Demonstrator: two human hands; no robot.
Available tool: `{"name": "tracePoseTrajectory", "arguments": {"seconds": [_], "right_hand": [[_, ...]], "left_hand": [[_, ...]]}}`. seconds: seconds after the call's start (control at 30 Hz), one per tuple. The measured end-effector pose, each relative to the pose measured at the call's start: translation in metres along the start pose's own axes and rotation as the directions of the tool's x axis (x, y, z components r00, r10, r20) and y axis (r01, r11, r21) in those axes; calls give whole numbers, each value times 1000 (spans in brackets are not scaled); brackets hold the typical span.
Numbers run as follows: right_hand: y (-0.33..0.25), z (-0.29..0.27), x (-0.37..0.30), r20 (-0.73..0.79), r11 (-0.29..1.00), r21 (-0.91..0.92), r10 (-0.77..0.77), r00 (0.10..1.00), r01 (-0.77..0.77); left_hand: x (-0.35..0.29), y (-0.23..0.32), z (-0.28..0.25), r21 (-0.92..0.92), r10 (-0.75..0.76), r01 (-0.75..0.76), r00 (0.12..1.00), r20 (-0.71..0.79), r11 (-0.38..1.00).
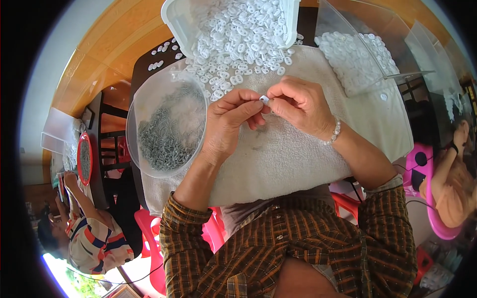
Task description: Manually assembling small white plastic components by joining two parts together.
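Over the middle of the towel-covered table my two hands meet around one small white plastic piece (264,99). My left hand (231,116) pinches it between thumb and forefinger. From the other side my right hand (303,104), a bracelet at its wrist, closes thumb and forefinger at the piece; whether it also holds a screw is hidden. Left of my left hand, a round clear tub (133,149) contains a heap of grey screws (169,141). Beyond my hands, many matching white pieces (238,44) spill out of a tipped white bin (174,25) onto the towel.
A clear box (360,92) of white pieces stands at the right on the beige towel (278,159). Loose pieces lie on the dark table edge (144,62). People sit at both sides, one at the left near a red-rimmed tray (85,159). A pink chair (422,164) stands right.
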State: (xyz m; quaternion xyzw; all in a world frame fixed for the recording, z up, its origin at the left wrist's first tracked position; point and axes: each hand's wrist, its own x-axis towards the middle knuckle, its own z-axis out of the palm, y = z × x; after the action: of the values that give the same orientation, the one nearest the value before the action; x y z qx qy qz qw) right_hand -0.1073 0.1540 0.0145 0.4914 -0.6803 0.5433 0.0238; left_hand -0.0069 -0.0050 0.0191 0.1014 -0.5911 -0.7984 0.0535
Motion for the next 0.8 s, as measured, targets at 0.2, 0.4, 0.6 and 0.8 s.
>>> {"name": "tracePoseTrajectory", "arguments": {"seconds": [0.2,0.4,0.6,0.8], "right_hand": [[-6,-2,0,11,998,34,49,999,-49],[-15,-2,-1,77,912,285,286,955,-296],[-13,-2,-2,99,924,251,271,958,-288],[-10,-1,-1,113,939,204,257,960,-276]], "left_hand": [[-2,-2,-1,-41,-31,33,998,51,999],[-3,-1,-1,-45,-28,31,996,83,999],[-4,-1,0,-17,-13,14,998,59,1000],[-3,-1,-1,39,-11,10,999,40,999]]}}
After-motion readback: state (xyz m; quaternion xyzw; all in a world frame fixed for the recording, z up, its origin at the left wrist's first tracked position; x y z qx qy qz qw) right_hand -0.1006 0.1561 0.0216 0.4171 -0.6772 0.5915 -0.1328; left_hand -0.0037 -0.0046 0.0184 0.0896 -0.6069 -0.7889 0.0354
